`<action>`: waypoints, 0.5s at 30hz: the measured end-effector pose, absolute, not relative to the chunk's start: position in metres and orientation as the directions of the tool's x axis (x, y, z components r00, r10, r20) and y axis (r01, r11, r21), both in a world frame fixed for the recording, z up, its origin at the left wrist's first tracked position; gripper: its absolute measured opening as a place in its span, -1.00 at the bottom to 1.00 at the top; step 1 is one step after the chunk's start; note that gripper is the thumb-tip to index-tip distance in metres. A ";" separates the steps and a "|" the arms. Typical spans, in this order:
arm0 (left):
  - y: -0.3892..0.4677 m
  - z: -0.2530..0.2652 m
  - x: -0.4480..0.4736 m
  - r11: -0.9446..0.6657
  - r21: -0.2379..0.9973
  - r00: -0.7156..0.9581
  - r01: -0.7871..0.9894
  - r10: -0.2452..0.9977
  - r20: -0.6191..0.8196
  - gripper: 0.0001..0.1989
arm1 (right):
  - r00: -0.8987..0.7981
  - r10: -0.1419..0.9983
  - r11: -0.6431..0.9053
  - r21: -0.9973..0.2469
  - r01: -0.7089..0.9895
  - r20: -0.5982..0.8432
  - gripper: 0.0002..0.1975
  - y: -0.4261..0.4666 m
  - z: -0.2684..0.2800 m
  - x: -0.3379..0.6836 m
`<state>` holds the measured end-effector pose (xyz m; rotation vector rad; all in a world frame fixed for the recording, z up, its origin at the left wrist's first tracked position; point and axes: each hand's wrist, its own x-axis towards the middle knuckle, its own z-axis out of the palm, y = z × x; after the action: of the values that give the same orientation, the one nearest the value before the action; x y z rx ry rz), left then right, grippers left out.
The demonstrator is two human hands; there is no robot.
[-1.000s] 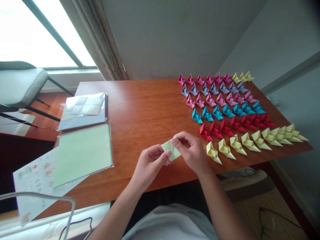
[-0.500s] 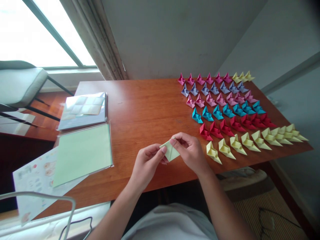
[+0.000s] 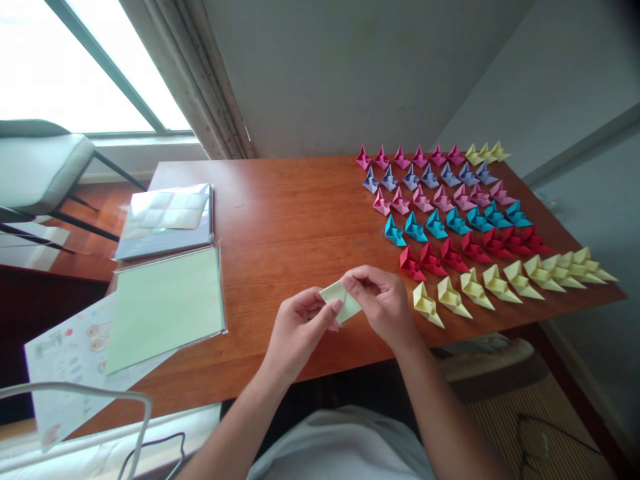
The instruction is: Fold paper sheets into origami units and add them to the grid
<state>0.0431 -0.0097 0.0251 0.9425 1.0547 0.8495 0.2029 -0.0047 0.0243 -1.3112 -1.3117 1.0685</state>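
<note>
At the far left of the surface (image 3: 280,220) I saw a printed sheet (image 3: 65,353) hanging over the near edge, a clear sleeve of pale green paper (image 3: 165,307) lying on it, and a second pack of paper (image 3: 167,219) just behind that. Moving right, my left hand (image 3: 300,327) was closed in a pinch on the lower left corner of the small pale green folded piece (image 3: 343,300), thumb on top. The piece was held just above the wood near the front edge, between both hands. My right hand (image 3: 383,300) gripped its upper right side, fingertips curled over the fold. To crease well here, I judged that the edges wanted lining up before any pressure, with the left pinch kept steady as an anchor while the right fingers ran along the fold; a slack grip would probably let the layers slide and skew the point. Further right stood rows of finished paper models: yellow ones (image 3: 453,297) nearest, then red (image 3: 433,260), blue (image 3: 415,230), pink and purple behind.
</note>
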 end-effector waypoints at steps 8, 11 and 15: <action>-0.009 0.028 0.045 0.361 0.929 0.249 -0.080 0.910 -0.332 -0.67 | 0.062 0.995 0.065 -0.980 0.189 0.078 -0.77 -0.004 0.022 0.203; -0.011 0.027 0.046 0.407 0.909 0.281 -0.088 0.886 -0.369 -0.66 | 0.089 0.991 0.078 -0.972 0.221 0.100 -0.77 -0.003 0.022 0.203; -0.013 0.024 0.045 0.430 0.899 0.304 -0.081 0.870 -0.388 -0.66 | 0.087 0.991 0.083 -0.970 0.231 0.105 -0.78 -0.002 0.022 0.204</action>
<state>0.0446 -0.0127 0.0237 0.9156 1.0728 0.7626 0.2040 -0.0022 0.0218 -1.3464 -1.3415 0.9489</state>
